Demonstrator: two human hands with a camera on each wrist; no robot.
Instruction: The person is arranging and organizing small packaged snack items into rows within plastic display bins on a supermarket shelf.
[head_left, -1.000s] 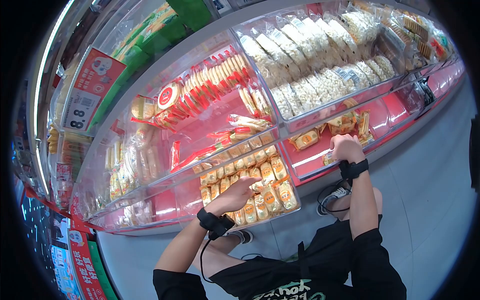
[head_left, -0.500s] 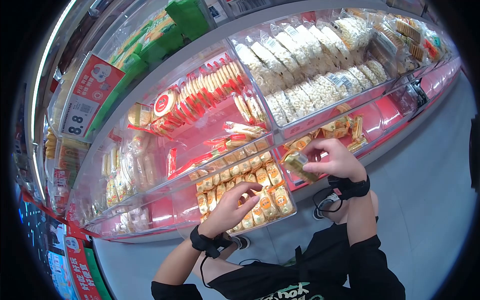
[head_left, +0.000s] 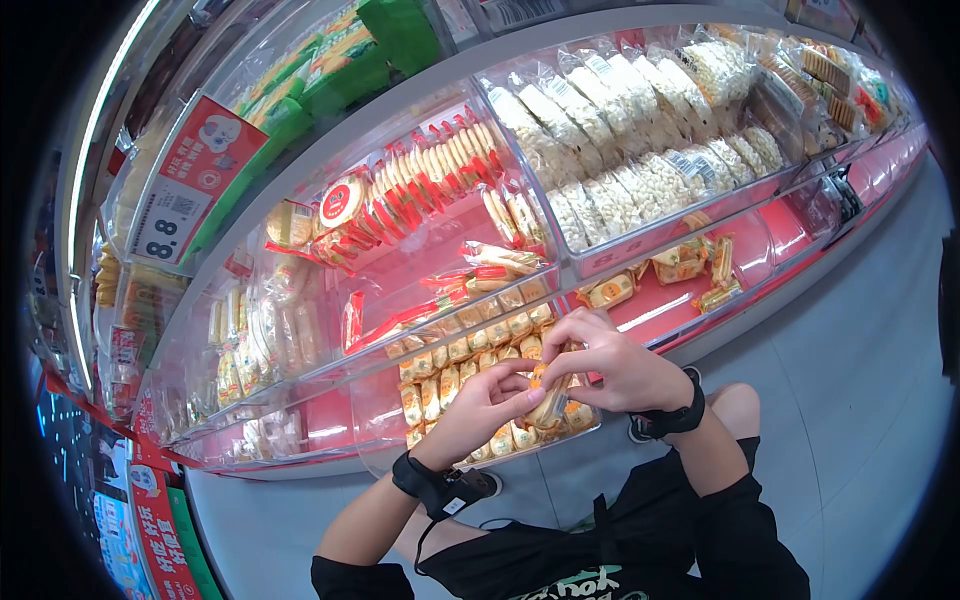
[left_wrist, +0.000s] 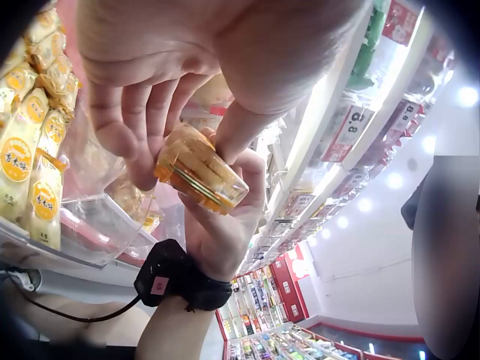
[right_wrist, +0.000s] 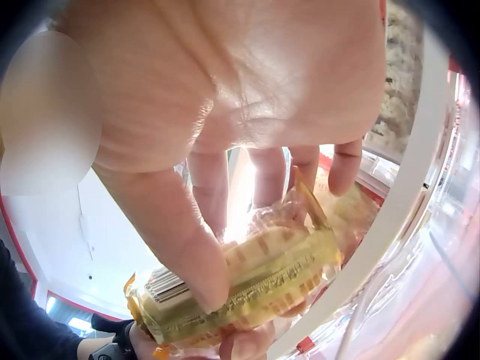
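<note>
A small snack packet (head_left: 548,406) in a clear and orange wrapper is between my two hands, over the lower bin of similar packets (head_left: 430,395). My right hand (head_left: 615,368) pinches it with thumb and fingers. In the right wrist view the packet (right_wrist: 262,281) shows a barcode and printed lines along its side, with the thumb lying across it. My left hand (head_left: 478,412) grips the packet's other end. The left wrist view shows the packet (left_wrist: 201,169) between left thumb and curled fingers, with part of the right hand behind it.
Above the bin are red-wrapped round crackers (head_left: 430,165) and bagged white puffed cakes (head_left: 640,185) behind clear plastic walls. A few packets (head_left: 680,262) lie in the pink bin at right. A price sign (head_left: 190,180) stands at upper left; grey floor (head_left: 800,400) is at right.
My right hand came up from the right-hand pink bin with a packet and moved left to meet my left hand. The left hand, earlier over the lower bin, now grips the packet too.
</note>
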